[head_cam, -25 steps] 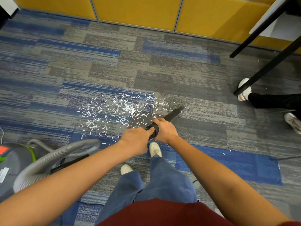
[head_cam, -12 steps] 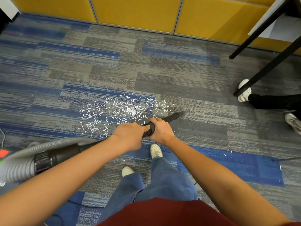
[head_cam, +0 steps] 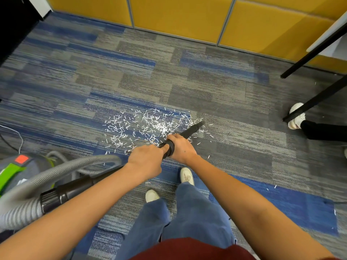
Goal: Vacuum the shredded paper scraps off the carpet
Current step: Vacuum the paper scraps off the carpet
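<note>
**Both hands on a vacuum nozzle at a scatter of paper**

A grey and blue carpet fills the view. At your left sits the vacuum cleaner, and its grey hose loops round to a black nozzle. Your left hand and right hand grip the nozzle one behind the other, fingers curled round it. Its tip lies at the right edge of the shredded paper scraps, white slivers strewn on the carpet just ahead of your hands.

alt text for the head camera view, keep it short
The left hand and right hand grip a black vacuum nozzle whose tip sits near the right edge of a patch of white paper scraps on grey and blue carpet. A grey hose leads back to the vacuum cleaner at the left.
</note>
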### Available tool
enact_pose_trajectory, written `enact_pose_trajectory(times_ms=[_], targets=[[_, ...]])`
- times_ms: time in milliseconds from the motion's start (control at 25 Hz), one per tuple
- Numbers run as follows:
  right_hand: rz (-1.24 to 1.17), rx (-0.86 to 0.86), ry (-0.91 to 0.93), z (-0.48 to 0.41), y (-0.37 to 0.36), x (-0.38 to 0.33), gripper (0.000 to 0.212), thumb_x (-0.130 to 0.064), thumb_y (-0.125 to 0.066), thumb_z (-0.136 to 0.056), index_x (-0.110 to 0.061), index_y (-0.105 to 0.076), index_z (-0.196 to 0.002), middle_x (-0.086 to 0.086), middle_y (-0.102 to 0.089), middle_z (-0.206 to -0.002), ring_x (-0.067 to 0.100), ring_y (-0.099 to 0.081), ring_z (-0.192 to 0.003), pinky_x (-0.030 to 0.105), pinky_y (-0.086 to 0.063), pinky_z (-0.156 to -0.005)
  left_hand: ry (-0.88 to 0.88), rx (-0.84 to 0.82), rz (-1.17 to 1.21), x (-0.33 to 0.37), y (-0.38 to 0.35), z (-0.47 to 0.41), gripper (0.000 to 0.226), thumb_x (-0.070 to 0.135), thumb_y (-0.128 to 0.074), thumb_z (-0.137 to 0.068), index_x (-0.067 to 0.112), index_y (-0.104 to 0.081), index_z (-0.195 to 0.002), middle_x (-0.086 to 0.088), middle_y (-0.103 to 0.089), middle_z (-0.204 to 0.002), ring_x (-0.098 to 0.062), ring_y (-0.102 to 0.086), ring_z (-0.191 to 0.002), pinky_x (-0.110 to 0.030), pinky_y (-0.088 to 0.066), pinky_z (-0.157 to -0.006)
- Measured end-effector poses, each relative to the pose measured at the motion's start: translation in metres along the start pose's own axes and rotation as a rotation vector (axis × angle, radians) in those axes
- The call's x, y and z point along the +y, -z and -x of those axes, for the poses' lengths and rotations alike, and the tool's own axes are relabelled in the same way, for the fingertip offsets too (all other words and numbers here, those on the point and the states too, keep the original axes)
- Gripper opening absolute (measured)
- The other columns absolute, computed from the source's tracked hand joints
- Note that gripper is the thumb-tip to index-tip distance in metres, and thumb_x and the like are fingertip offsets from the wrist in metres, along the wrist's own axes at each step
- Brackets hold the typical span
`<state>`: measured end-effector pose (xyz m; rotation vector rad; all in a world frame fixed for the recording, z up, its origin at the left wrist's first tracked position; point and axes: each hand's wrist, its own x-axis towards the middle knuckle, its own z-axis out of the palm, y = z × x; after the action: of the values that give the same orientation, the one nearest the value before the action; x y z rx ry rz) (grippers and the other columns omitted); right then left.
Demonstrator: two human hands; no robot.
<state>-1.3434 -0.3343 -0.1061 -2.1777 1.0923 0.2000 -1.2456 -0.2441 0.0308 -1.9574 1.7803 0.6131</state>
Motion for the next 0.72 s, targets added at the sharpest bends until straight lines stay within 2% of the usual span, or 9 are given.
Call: enact_pose_trajectory(times_ms=[240,400,520,600,720], targets=[[0.025,-0.016,0.004,0.004,0.005,0.027,0.051,-0.025,-0.069,-0.078,-0.021,-0.051,-0.125,0.007,-0.054,-0.117,0.032,-0.052,-0.108,0.045,-0.048,-0.091,0.025,-0.004,0.075,0.026,-0.003,-0.008,0.064,0.013,-0.049,-0.092,0.028,-0.022,-0.148,-0.009,-0.057,-0.113,-0.028,-0.058,-0.104,-0.031,-0.041,-0.072],[0.083,-0.089,0.093,-0.003,0.021,0.038,0.038,-0.026,-0.068,-0.079,-0.02,-0.054,-0.114,0.006,-0.056,-0.112,0.031,-0.053,-0.103,0.044,-0.049,-0.09,0.133,-0.035,0.156,0.038,0.007,-0.013,0.065,0.012,-0.048,-0.091,0.033,-0.023,-0.147,-0.008,-0.057,-0.113,-0.028,-0.058,-0.104,-0.033,-0.044,-0.075],[0.143,-0.171,0.17,-0.013,0.037,0.045,0.036,-0.021,-0.065,-0.08,-0.019,-0.053,-0.114,0.007,-0.053,-0.113,0.032,-0.053,-0.103,0.044,-0.05,-0.088,0.225,-0.034,0.208,0.062,0.015,-0.015,0.067,0.013,-0.049,-0.091,0.032,-0.019,-0.149,-0.008,-0.057,-0.118,-0.028,-0.058,-0.108,-0.032,-0.043,-0.077],[0.217,-0.184,0.176,-0.022,0.049,0.052,0.044,-0.016,-0.064,-0.083,-0.019,-0.047,-0.124,0.01,-0.046,-0.121,0.035,-0.054,-0.105,0.044,-0.051,-0.088,0.306,-0.051,0.292,0.077,0.018,-0.028,0.068,0.014,-0.049,-0.092,0.032,-0.017,-0.15,-0.008,-0.057,-0.118,-0.028,-0.058,-0.107,-0.032,-0.044,-0.076],[0.228,-0.22,0.081,-0.029,0.062,0.066,0.062,-0.004,-0.06,-0.087,-0.018,-0.03,-0.14,0.016,-0.04,-0.127,0.037,-0.056,-0.104,0.041,-0.049,-0.085,0.431,-0.071,0.5,0.101,0.016,-0.049,0.066,0.015,-0.049,-0.092,0.032,-0.02,-0.149,-0.008,-0.058,-0.119,-0.028,-0.058,-0.106,-0.034,-0.047,-0.079]])
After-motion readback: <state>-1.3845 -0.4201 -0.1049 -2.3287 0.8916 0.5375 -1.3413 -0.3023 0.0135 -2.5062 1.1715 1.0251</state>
